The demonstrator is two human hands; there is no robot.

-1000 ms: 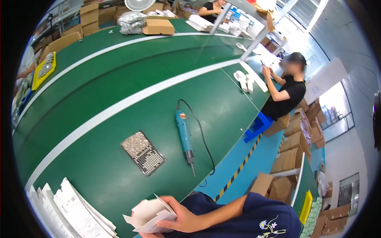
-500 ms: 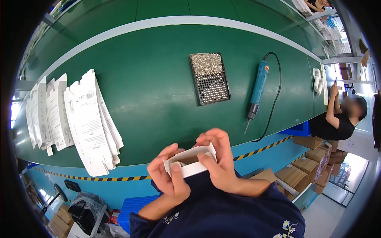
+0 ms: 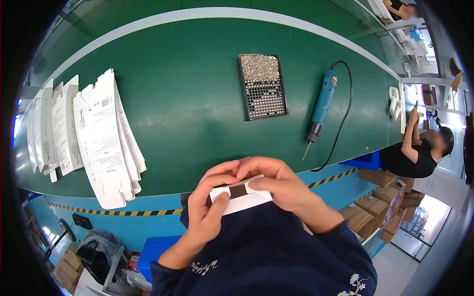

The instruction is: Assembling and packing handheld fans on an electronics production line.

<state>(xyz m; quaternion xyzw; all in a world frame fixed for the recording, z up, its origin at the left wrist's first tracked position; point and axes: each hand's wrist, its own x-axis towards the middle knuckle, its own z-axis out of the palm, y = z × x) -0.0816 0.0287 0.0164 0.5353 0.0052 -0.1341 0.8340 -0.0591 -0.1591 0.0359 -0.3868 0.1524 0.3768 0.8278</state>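
- Here's the small white carton [image 3: 248, 202], cupped between the left hand [image 3: 204, 211] and the right hand [image 3: 280, 186]!
- It's up off the green table, just by its near edge, close to the body.
- Plain white near wall, rising slightly toward the right.
- Top partly open, dark brownish inside, white end flaps under both thumbs!

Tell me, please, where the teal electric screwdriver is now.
In the head view, the teal screwdriver lies right of centre on the green table, just right of the black tray.
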